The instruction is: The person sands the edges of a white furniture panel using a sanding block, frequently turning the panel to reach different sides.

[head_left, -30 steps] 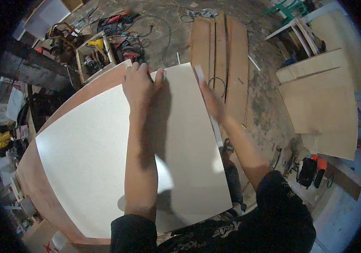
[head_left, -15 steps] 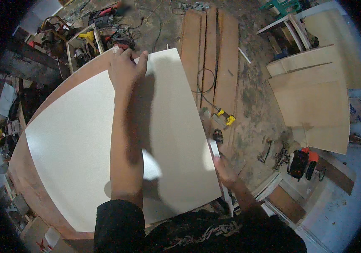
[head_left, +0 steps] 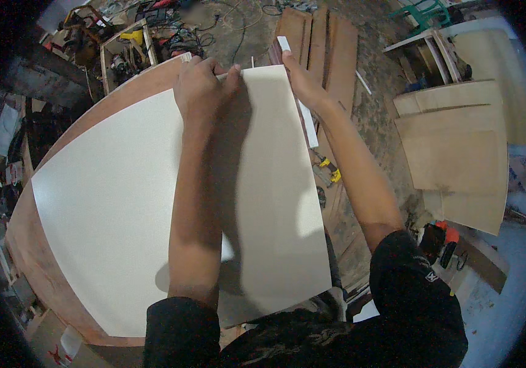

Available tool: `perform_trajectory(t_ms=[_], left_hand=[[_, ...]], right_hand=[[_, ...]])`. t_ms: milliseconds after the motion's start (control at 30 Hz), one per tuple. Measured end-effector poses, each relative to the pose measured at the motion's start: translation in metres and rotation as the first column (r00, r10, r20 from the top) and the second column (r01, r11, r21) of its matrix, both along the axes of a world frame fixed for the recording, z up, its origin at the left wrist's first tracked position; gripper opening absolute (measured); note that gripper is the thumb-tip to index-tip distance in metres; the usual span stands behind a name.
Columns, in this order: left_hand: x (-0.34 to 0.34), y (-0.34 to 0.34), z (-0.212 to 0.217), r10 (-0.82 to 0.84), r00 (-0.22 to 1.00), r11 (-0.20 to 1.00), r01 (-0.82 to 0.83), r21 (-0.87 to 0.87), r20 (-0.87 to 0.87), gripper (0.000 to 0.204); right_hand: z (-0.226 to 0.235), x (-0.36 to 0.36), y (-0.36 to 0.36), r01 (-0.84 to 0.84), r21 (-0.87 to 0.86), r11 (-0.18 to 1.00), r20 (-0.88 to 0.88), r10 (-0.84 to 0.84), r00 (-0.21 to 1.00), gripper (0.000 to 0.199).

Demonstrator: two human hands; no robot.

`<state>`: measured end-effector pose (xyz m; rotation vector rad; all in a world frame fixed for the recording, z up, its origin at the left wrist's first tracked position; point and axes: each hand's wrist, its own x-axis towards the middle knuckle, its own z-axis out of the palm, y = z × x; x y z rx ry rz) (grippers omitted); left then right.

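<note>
Upper centre of frame: left hand presses the large white laminate sheet's far edge; right hand, fingers pinching a thin white edging strip, aligns it lengthwise along the sheet's right edge.

The large white laminate sheet fills the frame's centre and left; its flat face is open for my hands to slide across. My left hand rests at its far edge, top centre; my right hand is at the upper right corner, touching a narrow white edge strip. Beyond the far edge, upper left, a wooden crate of power tools blocks passage. Stacked brown wooden boards crowd the upper centre right. Pale plywood panels occupy the right.
</note>
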<state>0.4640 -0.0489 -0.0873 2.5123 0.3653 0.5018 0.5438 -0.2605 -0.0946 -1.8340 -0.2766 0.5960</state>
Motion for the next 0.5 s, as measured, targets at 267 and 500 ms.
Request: perform_trajectory(t_ms=[267, 500], left_hand=[[-0.002, -0.012, 0.011, 0.044, 0.999, 0.998, -0.043, -0.050, 0.016, 0.043], [-0.016, -0.028, 0.043, -0.441, 0.891, 0.897, 0.440, 0.039, 0.108, 0.040]], right_hand=[[0.002, -0.281, -0.157, 0.039, -0.708, 0.705, 0.095, 0.040, 0.995, 0.072], [0.064, -0.435, -0.202, 0.066, -0.483, 0.873, -0.293, -0.233, 0.927, 0.065]])
